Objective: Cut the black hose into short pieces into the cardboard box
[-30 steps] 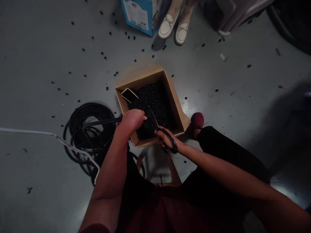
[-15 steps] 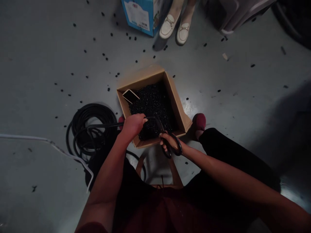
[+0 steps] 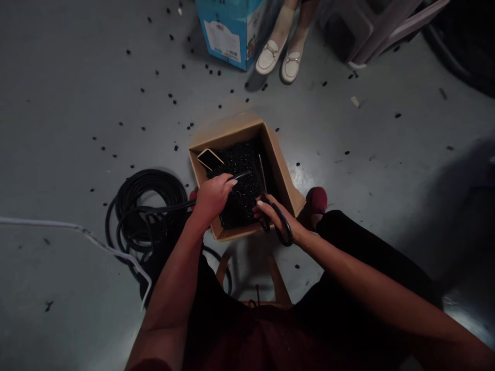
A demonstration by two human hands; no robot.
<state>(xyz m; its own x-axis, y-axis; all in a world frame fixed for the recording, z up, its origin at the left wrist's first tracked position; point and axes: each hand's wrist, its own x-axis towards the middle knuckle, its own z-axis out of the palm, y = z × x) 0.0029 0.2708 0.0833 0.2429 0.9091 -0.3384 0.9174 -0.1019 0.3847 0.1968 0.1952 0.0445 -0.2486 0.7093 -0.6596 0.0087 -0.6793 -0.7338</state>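
Observation:
My left hand is closed around a black ribbed tube, whose short free end sticks out past the thumb over a cardboard box. Black-handled scissors are in my right hand, fingers through the loops. Their blades point away from me, just right of the tube end and apart from it. Many small black cut pieces fill the box. Behind my left hand the tube runs left toward a coil of black tubing on the floor.
A small black rectangular object with a pale edge lies in the box's left corner. Loose black bits are scattered over the floor. Beyond are a blue carton, a person's white shoes and a plastic stool. A white cable crosses at left.
The scissors have swung from leaning toward the tube end to pointing away from me, clear of it. More ribbed tube shows beyond my left hand. The view has shifted slightly.

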